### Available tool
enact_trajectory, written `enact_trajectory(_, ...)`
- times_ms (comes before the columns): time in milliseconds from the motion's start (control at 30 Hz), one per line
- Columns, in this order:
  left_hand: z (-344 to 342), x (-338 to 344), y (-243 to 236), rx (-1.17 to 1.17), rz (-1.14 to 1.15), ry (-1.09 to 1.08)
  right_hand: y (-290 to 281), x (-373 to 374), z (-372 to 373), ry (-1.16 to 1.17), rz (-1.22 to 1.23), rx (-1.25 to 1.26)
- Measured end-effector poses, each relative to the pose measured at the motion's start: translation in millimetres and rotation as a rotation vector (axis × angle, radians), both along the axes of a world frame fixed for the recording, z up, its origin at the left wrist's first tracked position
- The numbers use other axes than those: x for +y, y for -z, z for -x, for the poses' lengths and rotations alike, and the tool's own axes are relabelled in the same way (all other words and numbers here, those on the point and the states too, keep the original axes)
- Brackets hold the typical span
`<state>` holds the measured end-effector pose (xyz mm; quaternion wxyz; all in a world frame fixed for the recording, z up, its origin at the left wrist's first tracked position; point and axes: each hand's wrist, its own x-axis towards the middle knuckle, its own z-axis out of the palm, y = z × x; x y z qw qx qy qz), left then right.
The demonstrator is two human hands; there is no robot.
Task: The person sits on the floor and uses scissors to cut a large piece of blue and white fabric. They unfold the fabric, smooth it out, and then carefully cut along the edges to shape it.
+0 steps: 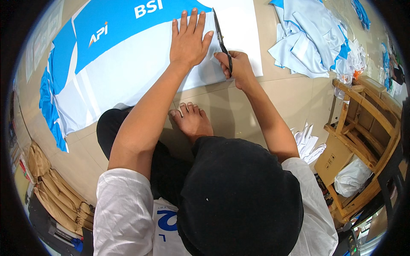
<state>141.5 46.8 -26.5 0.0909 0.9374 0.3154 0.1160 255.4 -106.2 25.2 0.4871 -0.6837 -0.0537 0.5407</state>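
To the right of the right hand (240, 70), holding black metal scissors (218, 30), beige tiled floor (279, 94) gives passage until a loose pale-blue cloth pile (301, 42) and a brown wooden frame (363, 99). Leftward, the flat left hand (188, 48) blocks the way.

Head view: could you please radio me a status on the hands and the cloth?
Left hand flat on cloth. Right hand holding scissors at cloth's right edge. Cloth blue and white, spread out. Possible obstruction: left hand, close beside scissors.
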Motion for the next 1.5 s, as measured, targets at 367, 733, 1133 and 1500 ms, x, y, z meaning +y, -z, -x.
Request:
enact_trajectory(367,-0.7,-0.2,1.1,0.007,-0.006,-0.001,2.1,-0.4,-1.1,0.0,0.004,0.001)
enact_trajectory(733,-0.7,-0.4,1.6,0.035,-0.021,-0.013,1.7,-0.7,-2.0,-0.003,0.0,0.012)
enact_trajectory(1133,-0.4,-0.5,-0.5,0.028,-0.004,-0.009,0.9,2.1,-1.8,0.001,0.018,0.011)
enact_trajectory(1500,0.1,0.1,-1.8,0.035,0.002,-0.01,-2.0,4.4,-2.9,-0.001,0.054,0.024)
